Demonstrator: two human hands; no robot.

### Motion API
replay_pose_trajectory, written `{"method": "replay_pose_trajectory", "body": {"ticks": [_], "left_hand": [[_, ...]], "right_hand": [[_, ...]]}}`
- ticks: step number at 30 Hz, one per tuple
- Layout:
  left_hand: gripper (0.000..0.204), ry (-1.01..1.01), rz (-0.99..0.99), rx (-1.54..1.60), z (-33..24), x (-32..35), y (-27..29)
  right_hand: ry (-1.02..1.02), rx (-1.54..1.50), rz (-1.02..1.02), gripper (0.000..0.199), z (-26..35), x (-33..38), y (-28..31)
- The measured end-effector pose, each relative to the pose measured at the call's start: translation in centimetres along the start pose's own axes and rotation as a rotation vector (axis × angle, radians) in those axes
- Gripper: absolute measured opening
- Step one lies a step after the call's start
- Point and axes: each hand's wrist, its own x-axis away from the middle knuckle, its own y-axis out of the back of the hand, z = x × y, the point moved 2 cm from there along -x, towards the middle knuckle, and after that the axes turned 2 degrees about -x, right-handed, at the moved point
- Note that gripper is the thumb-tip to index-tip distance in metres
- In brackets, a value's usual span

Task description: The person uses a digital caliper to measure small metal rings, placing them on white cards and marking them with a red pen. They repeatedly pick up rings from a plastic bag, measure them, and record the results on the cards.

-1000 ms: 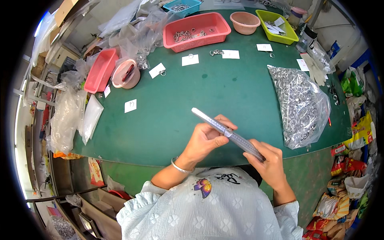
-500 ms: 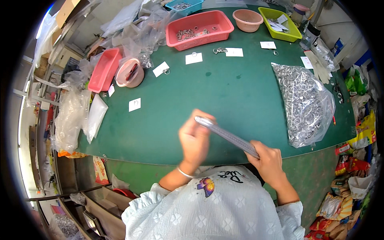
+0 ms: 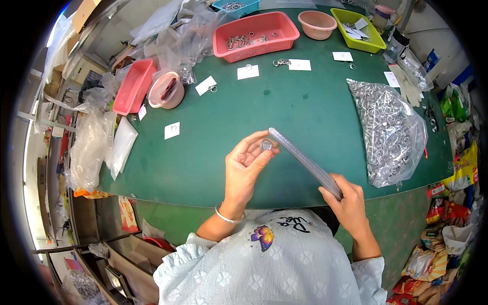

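Above the near part of the green table, my left hand (image 3: pixel 242 165) pinches a silver ring (image 3: pixel 266 146) between thumb and fingers. My right hand (image 3: pixel 347 202) is wrapped round the thick lower end of a grey ring mandrel (image 3: pixel 304 161) with fine markings along it. The mandrel slants up to the left, its thin tip just above and beside the ring. The ring is off the mandrel, its opening facing up.
A clear bag full of silver rings (image 3: pixel 386 134) lies on the right. White paper slips (image 3: pixel 172 130) lie about, some with rings beside them. Along the far side stand a red basket (image 3: pixel 256 48), a peach bowl (image 3: pixel 317 25) and a yellow-green basket (image 3: pixel 373 41). Plastic bags (image 3: pixel 94 147) crowd the left edge.
My left hand, blurred around the mandrel's tip before, now holds the ring apart from it. The mandrel's tip has swung up and right, standing more steeply.
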Motion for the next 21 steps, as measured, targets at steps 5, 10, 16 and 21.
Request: {"method": "replay_pose_trajectory", "body": {"ticks": [5, 10, 16, 21], "left_hand": [[0.026, 0.085, 0.013, -0.049, 0.5, 0.3, 0.9], [0.027, 0.112, -0.044, 0.045, 1.2, -0.1, 1.5], [0.031, -0.194, -0.038, -0.344, 0.1, -0.4, 0.7], [0.039, -0.298, 0.076, -0.604, -1.8, -0.7, 0.6]], "right_hand": [[-0.033, -0.028, 0.015, 0.021, 0.0, 0.0, 0.0], [-0.072, -0.068, 0.038, 0.023, 0.4, -0.1, -0.2], [-0.064, -0.107, 0.073, 0.03, 0.9, 0.1, -0.2], [-0.018, -0.094, 0.096, 0.031, 0.9, 0.4, 0.1]]}}
